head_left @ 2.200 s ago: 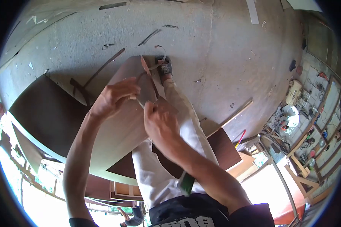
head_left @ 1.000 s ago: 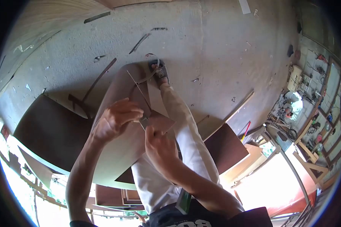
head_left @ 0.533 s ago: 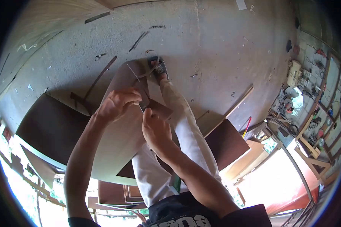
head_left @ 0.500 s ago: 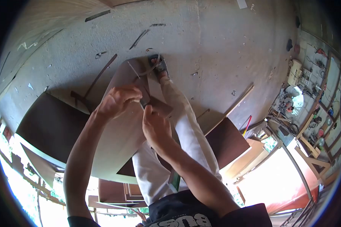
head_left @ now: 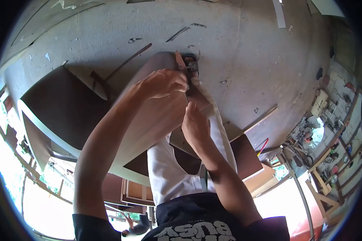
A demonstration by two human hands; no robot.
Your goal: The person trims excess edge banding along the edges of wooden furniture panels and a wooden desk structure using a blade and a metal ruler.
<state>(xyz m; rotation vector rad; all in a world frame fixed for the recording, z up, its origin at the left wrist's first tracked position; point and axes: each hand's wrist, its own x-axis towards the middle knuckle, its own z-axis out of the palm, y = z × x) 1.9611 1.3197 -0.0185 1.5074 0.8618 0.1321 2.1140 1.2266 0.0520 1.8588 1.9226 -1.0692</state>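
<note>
My left hand (head_left: 169, 83) is closed, its fingers curled at the right-hand edge of a large curved brown sheet (head_left: 145, 116). A narrow pointed strip (head_left: 180, 60), orange-brown in the light, sticks up just beyond these fingers; I cannot tell whether they grip it. Nearer to me, my right hand (head_left: 196, 124) is closed with the thumb up, against a thin dark edge between the two hands. What it pinches is too small to make out. The sheet leans between my arms, over my white-trousered legs (head_left: 165, 170). A dark sandal (head_left: 190, 60) shows past its far end.
A dark curved panel (head_left: 64, 108) stands at left. On the grey floor (head_left: 245, 52) lie scraps, a long dark stick (head_left: 128, 62) and a wooden strip (head_left: 261, 119). A brown board (head_left: 245, 156) is at right. Tools and clutter (head_left: 309, 132) line the right wall. Another person's arm (head_left: 128, 221) shows at the bottom.
The view has shifted, so hands and sheet appear further right and up. The left hand has turned, its back now more visible. The narrow strip beyond it now looks orange-brown and broader.
</note>
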